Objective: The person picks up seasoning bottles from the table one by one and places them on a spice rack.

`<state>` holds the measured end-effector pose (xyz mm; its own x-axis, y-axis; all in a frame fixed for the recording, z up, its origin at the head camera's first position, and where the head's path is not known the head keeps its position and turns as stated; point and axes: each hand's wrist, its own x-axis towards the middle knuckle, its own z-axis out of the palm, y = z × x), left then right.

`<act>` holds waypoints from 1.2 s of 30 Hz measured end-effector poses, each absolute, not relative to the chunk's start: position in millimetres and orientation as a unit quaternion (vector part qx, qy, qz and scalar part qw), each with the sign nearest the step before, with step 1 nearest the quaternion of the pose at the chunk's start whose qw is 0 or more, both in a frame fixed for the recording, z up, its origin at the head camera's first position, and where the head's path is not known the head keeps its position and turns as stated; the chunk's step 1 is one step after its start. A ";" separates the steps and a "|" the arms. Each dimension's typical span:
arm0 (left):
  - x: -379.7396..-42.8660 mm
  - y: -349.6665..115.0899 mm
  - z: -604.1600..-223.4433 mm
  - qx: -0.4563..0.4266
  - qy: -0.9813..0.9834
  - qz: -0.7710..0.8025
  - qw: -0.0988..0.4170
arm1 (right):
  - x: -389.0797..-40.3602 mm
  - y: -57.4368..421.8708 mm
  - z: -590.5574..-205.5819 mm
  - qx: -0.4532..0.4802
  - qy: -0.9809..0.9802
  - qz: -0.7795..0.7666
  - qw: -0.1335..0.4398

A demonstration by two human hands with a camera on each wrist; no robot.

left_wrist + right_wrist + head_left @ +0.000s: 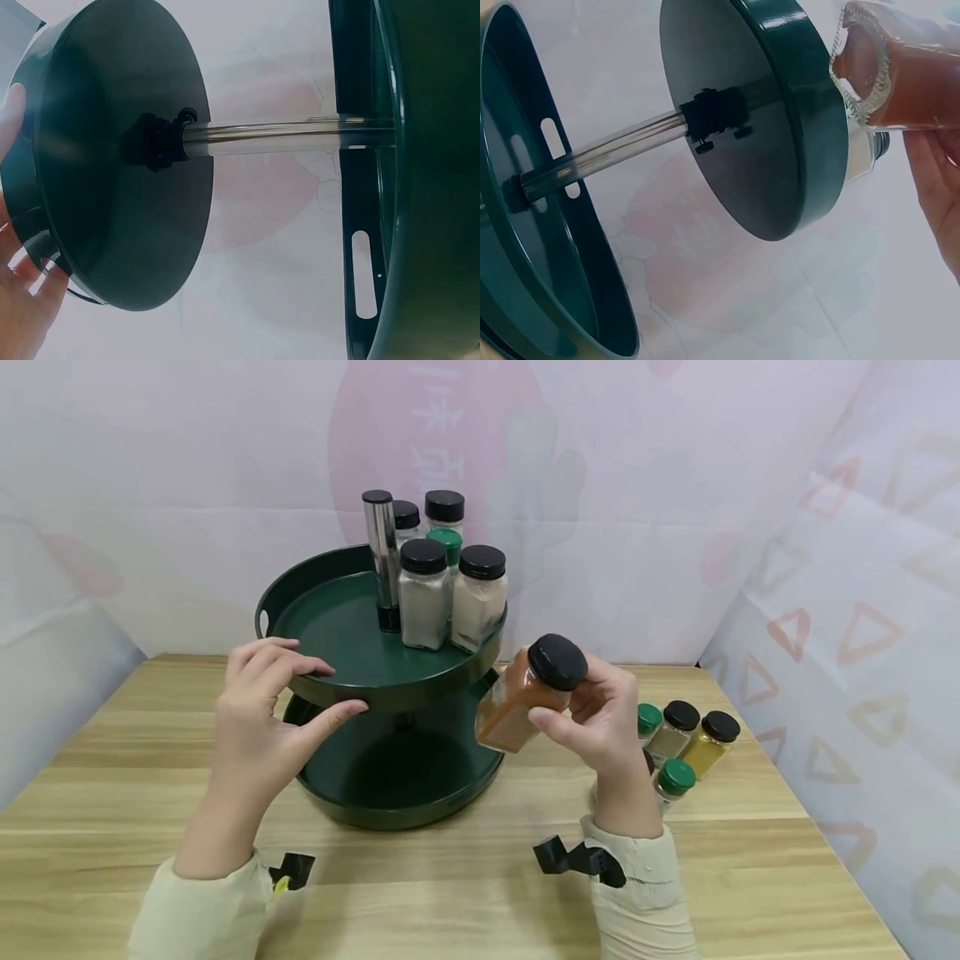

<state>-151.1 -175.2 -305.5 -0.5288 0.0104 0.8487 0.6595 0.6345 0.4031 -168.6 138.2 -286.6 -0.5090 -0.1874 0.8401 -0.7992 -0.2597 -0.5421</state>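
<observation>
The left hand (258,722) reaches up from the bench (442,893) to the near-left rim of the upper green tray (322,618), fingers curled over the edge, thumb against the outer wall. The right hand (606,714), raised just right of that tray, has its fingers and thumb clamped on a black-capped orange-brown jar (510,706), tilted with its base toward the tray.
</observation>
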 end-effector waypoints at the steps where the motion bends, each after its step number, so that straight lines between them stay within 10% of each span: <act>1: -151.2 -174.9 -305.6 -0.212 -0.791 -0.369 0.439 | -168.8 137.6 -286.5 0.438 -0.563 0.662 0.231; 36: -151.0 -179.0 -303.4 -0.241 -0.802 -0.326 0.439 | -183.9 58.3 -228.0 0.350 -0.683 0.594 0.241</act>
